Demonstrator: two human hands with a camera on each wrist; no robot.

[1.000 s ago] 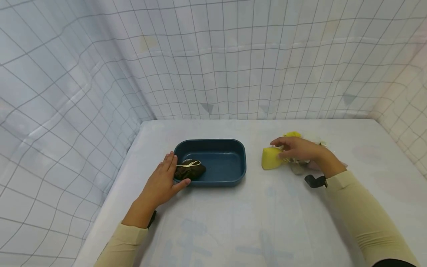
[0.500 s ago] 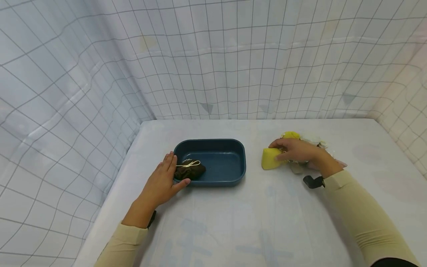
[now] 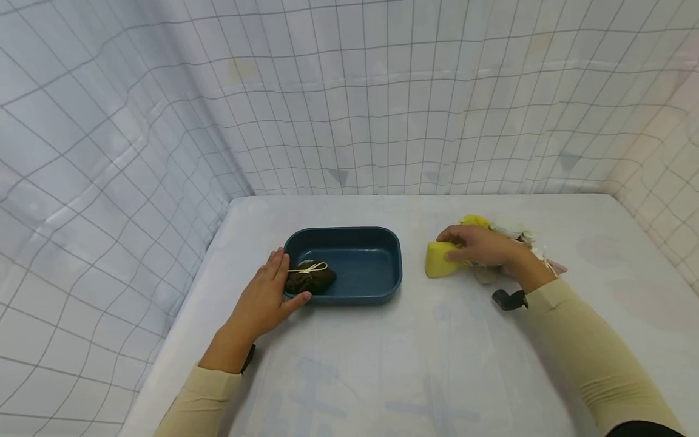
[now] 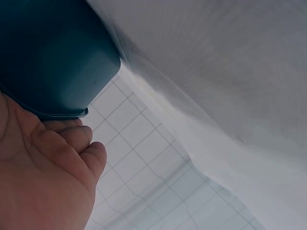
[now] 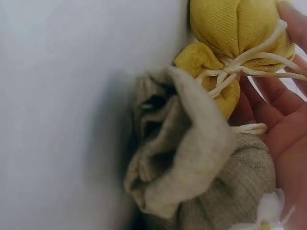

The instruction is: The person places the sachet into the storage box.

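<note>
From the head view, your left hand (image 3: 266,295) lies flat on the table (image 3: 382,364) at the tray's (image 3: 382,285) 9 o'clock end, fingers straight along the rim and thumb against the near corner. It grips nothing; placed so, it looks meant to brace the tray against sliding. A brown pouch (image 3: 310,279) tied with pale string sits inside the tray at that same end, just beside your fingertips. At the tray's 3 o'clock, apart from it, your right hand (image 3: 480,246) covers a yellow pouch (image 3: 439,260), fingers curled over its top and thumb on its near face, a hold that seems set for lifting. More pouches (image 3: 510,229) are bunched behind the hand, at its 1 o'clock.

The left wrist view shows your palm and relaxed fingers (image 4: 72,139) touching the tray's outer wall (image 4: 53,62) under the rim, pressing rather than clasping.

The right wrist view shows the yellow pouch (image 5: 240,43) with its cream drawstring knot lying against your fingers (image 5: 283,100). A beige sack (image 5: 192,167) with an open, floppy mouth is crowded right against it at 6 o'clock, so the grip must pick out the yellow one from its neighbours.
</note>
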